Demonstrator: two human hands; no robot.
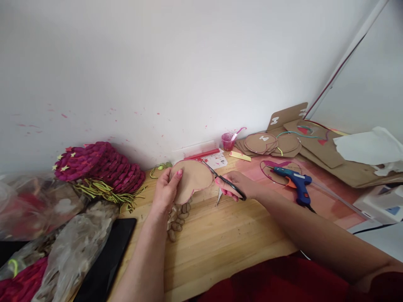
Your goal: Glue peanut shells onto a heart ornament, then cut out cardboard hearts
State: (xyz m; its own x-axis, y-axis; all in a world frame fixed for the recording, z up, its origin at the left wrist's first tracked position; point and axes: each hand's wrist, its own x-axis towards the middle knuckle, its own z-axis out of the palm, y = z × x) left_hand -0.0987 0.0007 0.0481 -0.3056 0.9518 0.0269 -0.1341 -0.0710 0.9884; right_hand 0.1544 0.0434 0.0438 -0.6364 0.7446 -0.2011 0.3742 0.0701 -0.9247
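Observation:
My left hand (pixel 166 189) grips a rounded brown cardboard piece (pixel 195 177) with a pink edge, held just above the wooden table (pixel 220 239). My right hand (pixel 241 187) holds black-handled scissors (pixel 224 181), and their blades reach along the cardboard's right edge. A small paper scrap (pixel 219 196) hangs below the scissors. Several peanuts (pixel 176 218) lie on the table under my left wrist.
A blue glue gun (pixel 296 182) lies to the right. Cardboard discs (pixel 270 143) and sheets are stacked at the back right, beside a pink cup (pixel 227 141). Magenta woven pieces (pixel 100 165), plastic bags (pixel 63 251) and a black tablet (pixel 108 256) fill the left.

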